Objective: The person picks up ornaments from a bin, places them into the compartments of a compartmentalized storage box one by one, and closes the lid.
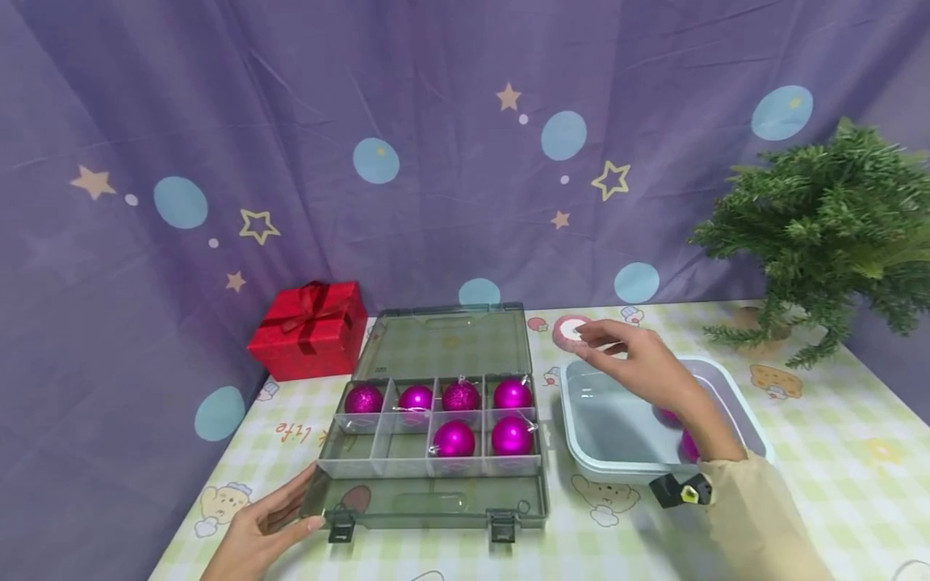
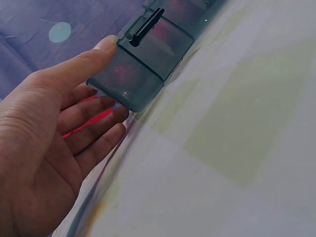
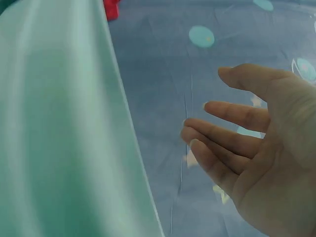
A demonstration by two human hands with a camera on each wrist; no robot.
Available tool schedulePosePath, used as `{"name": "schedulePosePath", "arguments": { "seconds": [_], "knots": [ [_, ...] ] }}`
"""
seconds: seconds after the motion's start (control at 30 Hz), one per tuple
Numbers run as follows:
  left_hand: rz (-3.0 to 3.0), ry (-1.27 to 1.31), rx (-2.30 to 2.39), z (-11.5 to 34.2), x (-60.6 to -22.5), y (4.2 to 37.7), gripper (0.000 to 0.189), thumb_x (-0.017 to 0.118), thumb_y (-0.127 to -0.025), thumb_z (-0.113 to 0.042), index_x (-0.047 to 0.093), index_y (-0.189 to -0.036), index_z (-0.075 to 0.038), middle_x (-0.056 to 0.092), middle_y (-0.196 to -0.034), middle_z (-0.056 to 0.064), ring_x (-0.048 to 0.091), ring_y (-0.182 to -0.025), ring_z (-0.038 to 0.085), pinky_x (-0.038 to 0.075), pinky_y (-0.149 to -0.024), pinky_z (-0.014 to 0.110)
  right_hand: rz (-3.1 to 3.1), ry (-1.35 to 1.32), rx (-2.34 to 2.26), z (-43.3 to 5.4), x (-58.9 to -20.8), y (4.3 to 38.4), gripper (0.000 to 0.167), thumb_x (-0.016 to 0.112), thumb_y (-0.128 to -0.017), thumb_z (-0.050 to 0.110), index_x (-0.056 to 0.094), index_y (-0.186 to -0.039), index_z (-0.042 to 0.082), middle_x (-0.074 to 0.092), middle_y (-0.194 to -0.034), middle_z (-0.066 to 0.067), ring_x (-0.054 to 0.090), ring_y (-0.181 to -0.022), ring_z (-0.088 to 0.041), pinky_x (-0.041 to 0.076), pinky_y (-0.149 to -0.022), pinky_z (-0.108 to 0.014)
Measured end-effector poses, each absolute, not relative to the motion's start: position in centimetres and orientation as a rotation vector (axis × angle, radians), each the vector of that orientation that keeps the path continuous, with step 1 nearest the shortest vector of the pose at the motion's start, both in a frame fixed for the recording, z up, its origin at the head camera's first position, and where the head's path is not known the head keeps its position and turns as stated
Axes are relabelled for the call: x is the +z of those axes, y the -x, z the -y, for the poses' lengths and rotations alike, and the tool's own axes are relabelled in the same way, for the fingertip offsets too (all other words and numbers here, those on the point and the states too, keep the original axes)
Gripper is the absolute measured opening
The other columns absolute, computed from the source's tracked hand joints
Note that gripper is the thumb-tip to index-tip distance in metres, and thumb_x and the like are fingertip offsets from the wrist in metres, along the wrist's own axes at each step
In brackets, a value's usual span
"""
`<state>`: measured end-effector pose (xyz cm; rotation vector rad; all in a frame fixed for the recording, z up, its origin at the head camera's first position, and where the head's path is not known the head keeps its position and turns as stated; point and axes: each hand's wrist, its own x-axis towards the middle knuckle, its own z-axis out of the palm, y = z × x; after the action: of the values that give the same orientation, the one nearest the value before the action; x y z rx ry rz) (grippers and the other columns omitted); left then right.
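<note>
A grey see-through compartment box (image 1: pixel 403 466) lies with its lid (image 1: pixel 445 345) folded back. Magenta Christmas balls, some glittery like this ball (image 1: pixel 365 399) and some shiny like this ball (image 1: pixel 512 436), fill the back row and the two right compartments of the row before it. My left hand (image 1: pixel 265 524) grips the box's front left corner, thumb on the front and fingers along the side. Over the far part of a pale blue basin (image 1: pixel 603 466) hovers my right hand (image 1: pixel 639 363), fingers spread and holding nothing. Magenta balls (image 1: pixel 689 446) in the basin are partly hidden by my right arm.
A red gift box (image 1: pixel 312 331) with a dark ribbon stands behind the compartment box at the left. Back right is a small artificial Christmas tree (image 1: pixel 821 234). A purple curtain (image 1: pixel 436 161) hangs behind the table, which has a green checked cloth (image 1: pixel 857 420).
</note>
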<state>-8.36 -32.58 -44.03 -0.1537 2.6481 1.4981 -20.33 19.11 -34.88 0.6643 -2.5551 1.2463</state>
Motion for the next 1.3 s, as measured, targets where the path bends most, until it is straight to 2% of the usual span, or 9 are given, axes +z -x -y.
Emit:
{"name": "schedulePosePath", "arguments": {
  "seconds": [0.07, 0.2, 0.3, 0.5, 0.73, 1.03, 1.3],
  "knots": [
    [-2.647, 0.151, 1.499, 32.6, -44.0, 8.4, 0.07, 0.079, -0.095, -0.034, 0.05, -0.154, -0.012, 0.051, -0.152, 0.014, 0.057, -0.13, 0.024, 0.052, -0.094, 0.018, 2.576, -0.64, 1.206, -20.3, -35.2, 20.0, 0.029, 0.07, -0.101, 0.015, 0.071, -0.125, -0.001, 0.073, -0.118, -0.013, 0.069, -0.105, -0.03, 0.059, -0.089, -0.044],
    [-2.641, 0.145, 1.515, 32.6, -43.9, 8.3, 0.07, 0.079, -0.094, -0.033, 0.051, -0.154, -0.011, 0.051, -0.152, 0.012, 0.056, -0.12, 0.001, 0.051, -0.096, 0.018, 2.643, -0.582, 1.144, -22.3, -35.8, 19.3, 0.031, 0.07, -0.102, 0.019, 0.071, -0.126, 0.0, 0.074, -0.117, -0.012, 0.069, -0.105, -0.03, 0.059, -0.088, -0.039],
    [-2.641, 0.145, 1.525, 32.6, -43.9, 8.3, 0.07, 0.08, -0.094, -0.032, 0.051, -0.153, -0.01, 0.052, -0.152, 0.013, 0.054, -0.115, -0.008, 0.05, -0.096, 0.017, 2.691, -0.545, 1.114, -23.6, -36.1, 18.9, 0.034, 0.069, -0.103, 0.023, 0.07, -0.128, 0.0, 0.073, -0.118, -0.014, 0.069, -0.105, -0.032, 0.059, -0.089, -0.043],
    [-2.646, 0.167, 1.528, 32.5, -44.0, 8.1, 0.069, 0.08, -0.093, -0.032, 0.052, -0.153, -0.01, 0.053, -0.151, 0.013, 0.055, -0.116, -0.005, 0.051, -0.095, 0.018, 2.76, -0.493, 1.088, -25.6, -36.7, 18.3, 0.04, 0.068, -0.103, 0.027, 0.066, -0.132, -0.001, 0.071, -0.122, -0.018, 0.067, -0.107, -0.038, 0.056, -0.091, -0.056],
    [-2.644, 0.171, 1.526, 32.4, -44.0, 8.2, 0.07, 0.081, -0.093, -0.032, 0.052, -0.153, -0.01, 0.053, -0.151, 0.011, 0.054, -0.119, -0.004, 0.05, -0.096, 0.017, 2.8, -0.461, 1.022, -26.8, -37.4, 18.0, 0.04, 0.071, -0.101, 0.022, 0.067, -0.127, -0.007, 0.069, -0.122, -0.026, 0.067, -0.107, -0.044, 0.056, -0.091, -0.06],
    [-2.674, 0.091, 1.582, 32.5, -44.3, 8.2, 0.064, 0.08, -0.094, -0.021, 0.055, -0.15, -0.006, 0.054, -0.15, 0.01, 0.052, -0.119, -0.008, 0.051, -0.096, 0.017, 2.852, -0.448, 0.738, -27.8, -38.1, 17.6, 0.037, 0.076, -0.097, 0.024, 0.071, -0.119, -0.005, 0.071, -0.115, -0.024, 0.065, -0.107, -0.048, 0.053, -0.088, -0.064],
    [-2.681, 0.074, 1.585, 32.5, -44.3, 8.2, 0.064, 0.08, -0.093, -0.02, 0.055, -0.15, -0.006, 0.054, -0.149, 0.01, 0.052, -0.119, -0.008, 0.05, -0.097, 0.017, 2.853, -0.483, 0.621, -28.4, -38.7, 17.4, 0.043, 0.081, -0.092, 0.022, 0.07, -0.12, -0.008, 0.071, -0.111, -0.025, 0.063, -0.108, -0.051, 0.053, -0.088, -0.065]
  ]
}}
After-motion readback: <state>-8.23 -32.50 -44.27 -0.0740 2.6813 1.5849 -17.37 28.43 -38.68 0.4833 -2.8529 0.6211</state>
